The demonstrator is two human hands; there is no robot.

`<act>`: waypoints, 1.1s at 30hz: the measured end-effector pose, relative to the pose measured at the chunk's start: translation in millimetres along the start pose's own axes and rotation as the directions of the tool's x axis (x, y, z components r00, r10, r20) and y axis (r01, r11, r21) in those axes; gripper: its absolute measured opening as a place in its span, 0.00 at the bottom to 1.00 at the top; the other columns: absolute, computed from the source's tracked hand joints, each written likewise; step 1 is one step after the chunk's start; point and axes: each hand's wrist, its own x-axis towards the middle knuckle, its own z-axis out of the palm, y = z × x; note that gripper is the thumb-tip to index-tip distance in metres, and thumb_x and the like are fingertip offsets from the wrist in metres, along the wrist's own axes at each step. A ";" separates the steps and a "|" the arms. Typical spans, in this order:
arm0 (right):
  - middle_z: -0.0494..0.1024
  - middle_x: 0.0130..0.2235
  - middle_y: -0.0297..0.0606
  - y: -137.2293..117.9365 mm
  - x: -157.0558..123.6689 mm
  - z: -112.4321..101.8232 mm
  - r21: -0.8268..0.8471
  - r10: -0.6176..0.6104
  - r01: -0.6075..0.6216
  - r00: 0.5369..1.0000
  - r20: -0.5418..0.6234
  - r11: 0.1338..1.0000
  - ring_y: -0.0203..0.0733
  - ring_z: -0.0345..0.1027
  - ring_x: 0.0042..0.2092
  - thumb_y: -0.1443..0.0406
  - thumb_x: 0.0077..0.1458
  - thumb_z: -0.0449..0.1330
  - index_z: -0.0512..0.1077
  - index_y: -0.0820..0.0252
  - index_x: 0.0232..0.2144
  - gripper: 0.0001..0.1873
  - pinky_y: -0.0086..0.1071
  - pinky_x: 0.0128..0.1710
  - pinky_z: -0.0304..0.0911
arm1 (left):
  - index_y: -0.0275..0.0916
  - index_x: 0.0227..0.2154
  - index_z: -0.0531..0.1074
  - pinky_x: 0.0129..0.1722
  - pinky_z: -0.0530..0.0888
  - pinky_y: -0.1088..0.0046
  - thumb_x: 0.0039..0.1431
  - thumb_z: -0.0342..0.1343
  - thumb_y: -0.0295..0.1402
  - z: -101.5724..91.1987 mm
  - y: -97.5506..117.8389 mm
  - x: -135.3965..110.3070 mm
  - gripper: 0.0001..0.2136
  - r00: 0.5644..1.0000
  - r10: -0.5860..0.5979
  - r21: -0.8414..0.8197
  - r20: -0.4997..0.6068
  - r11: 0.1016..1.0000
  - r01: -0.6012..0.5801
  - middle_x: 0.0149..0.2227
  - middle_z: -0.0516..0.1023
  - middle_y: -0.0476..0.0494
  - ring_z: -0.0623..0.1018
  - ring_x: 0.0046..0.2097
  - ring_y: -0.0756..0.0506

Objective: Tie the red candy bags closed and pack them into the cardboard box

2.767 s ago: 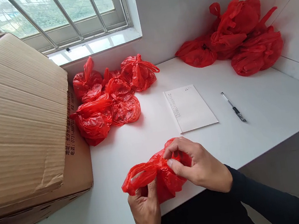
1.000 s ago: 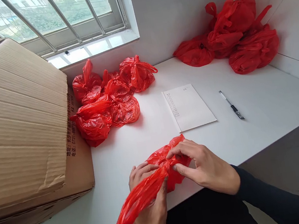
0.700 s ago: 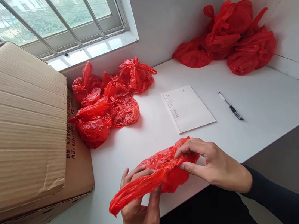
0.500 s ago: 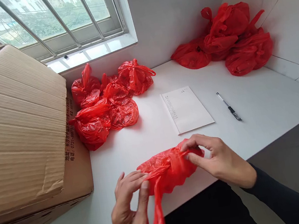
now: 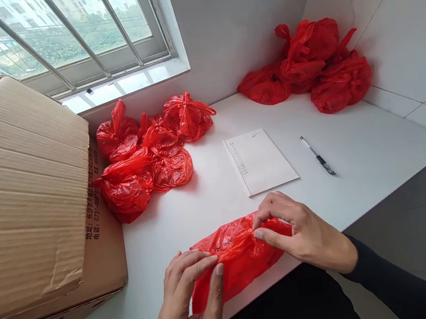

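Note:
A red plastic bag (image 5: 237,258) lies on the white table (image 5: 357,153) at its near edge, directly in front of me. My left hand (image 5: 192,308) has its fingertips pinched on the bag's left end. My right hand (image 5: 301,232) pinches the bag's top near its right end, thumb and fingers closed on the plastic. What the bag contains is hidden.
A large cardboard box (image 5: 30,210) lies on its side at the left. Several tied red bags (image 5: 143,154) sit beside it, and more red bags (image 5: 312,68) are piled in the far right corner. A sheet of paper (image 5: 259,160) and a pen (image 5: 317,156) lie mid-table.
The bag's long handle, held out to the left and then hanging down, now lies against the bag. My left hand has come back onto the bag's left end. The view has shifted slightly.

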 end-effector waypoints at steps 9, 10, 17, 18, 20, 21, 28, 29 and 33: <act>0.74 0.37 0.30 1.6 0.6 -13.4 0.095 0.095 -0.080 0.982 -0.166 0.992 0.38 0.68 0.40 0.59 0.67 0.57 0.72 0.52 0.38 0.06 0.34 0.42 0.63 | 0.43 0.38 0.77 0.45 0.76 0.77 0.57 0.64 0.45 -20.8 -4.0 -2.9 0.12 0.849 -0.456 -0.227 -0.267 0.886 0.404 0.39 0.81 0.48 0.79 0.41 0.47; 0.73 0.37 0.30 3.5 1.2 -16.5 0.136 0.124 -0.095 0.966 -0.228 0.986 0.37 0.68 0.39 0.58 0.68 0.57 0.71 0.51 0.39 0.07 0.33 0.41 0.63 | 0.43 0.39 0.77 0.42 0.76 0.80 0.56 0.65 0.45 -24.3 -6.3 -2.7 0.13 0.811 -0.496 -0.301 -0.309 0.860 0.412 0.38 0.80 0.49 0.79 0.39 0.49; 0.74 0.43 0.34 -9.0 -10.9 -12.3 0.132 0.034 0.034 0.878 -0.478 0.991 0.40 0.70 0.47 0.63 0.64 0.61 0.71 0.51 0.45 0.07 0.34 0.48 0.67 | 0.49 0.55 0.72 0.46 0.76 0.77 0.55 0.67 0.40 -28.1 11.3 -1.4 0.24 0.892 -0.420 -0.338 -0.168 0.875 0.348 0.40 0.77 0.48 0.79 0.44 0.47; 0.73 0.42 0.34 -17.7 -15.3 -8.1 0.095 -0.065 0.137 0.841 -0.537 0.986 0.41 0.70 0.46 0.67 0.62 0.61 0.71 0.52 0.45 0.08 0.35 0.47 0.67 | 0.50 0.56 0.71 0.47 0.75 0.76 0.56 0.66 0.39 -26.6 15.5 -1.9 0.24 0.925 -0.361 -0.267 -0.120 0.909 0.320 0.40 0.77 0.49 0.78 0.44 0.47; 0.73 0.36 0.33 -36.4 -22.2 -0.3 0.038 -0.282 0.365 0.777 -0.562 0.930 0.40 0.71 0.40 0.74 0.58 0.60 0.72 0.54 0.43 0.13 0.35 0.41 0.69 | 0.50 0.53 0.74 0.47 0.74 0.75 0.58 0.64 0.35 -24.9 20.9 -2.7 0.20 0.971 -0.236 -0.161 -0.028 0.960 0.228 0.38 0.76 0.49 0.77 0.42 0.48; 0.74 0.35 0.33 -44.8 -23.9 2.7 0.020 -0.385 0.456 0.771 -0.507 0.890 0.40 0.70 0.37 0.76 0.57 0.59 0.72 0.54 0.43 0.15 0.35 0.38 0.69 | 0.49 0.49 0.76 0.44 0.75 0.75 0.57 0.64 0.34 -24.8 22.0 -2.7 0.16 0.984 -0.177 -0.134 -0.002 0.975 0.175 0.38 0.76 0.49 0.77 0.40 0.48; 0.78 0.43 0.41 -53.1 -10.2 9.8 -0.342 -0.402 0.426 0.905 0.141 0.838 0.46 0.70 0.44 0.73 0.65 0.53 0.73 0.61 0.45 0.11 0.42 0.46 0.66 | 0.42 0.33 0.77 0.34 0.77 0.76 0.56 0.63 0.37 -30.1 25.2 -1.8 0.06 0.948 -0.280 -0.143 -0.148 0.955 0.260 0.33 0.80 0.47 0.79 0.35 0.46; 0.77 0.39 0.41 -51.3 -9.3 9.8 -0.365 -0.387 0.414 0.910 0.149 0.834 0.45 0.69 0.41 0.73 0.65 0.51 0.73 0.61 0.43 0.11 0.41 0.43 0.65 | 0.41 0.32 0.77 0.34 0.77 0.77 0.56 0.63 0.40 -29.8 26.9 -2.4 0.08 0.932 -0.314 -0.145 -0.178 0.946 0.291 0.32 0.79 0.48 0.79 0.33 0.46; 0.73 0.31 0.37 -55.1 -13.3 6.0 -0.413 -0.393 0.421 0.906 0.156 0.808 0.42 0.63 0.33 0.72 0.66 0.51 0.72 0.60 0.37 0.10 0.39 0.37 0.60 | 0.41 0.32 0.78 0.29 0.75 0.80 0.55 0.65 0.45 -24.0 32.8 -3.8 0.13 0.836 -0.478 -0.252 -0.269 0.873 0.418 0.30 0.77 0.49 0.75 0.30 0.50</act>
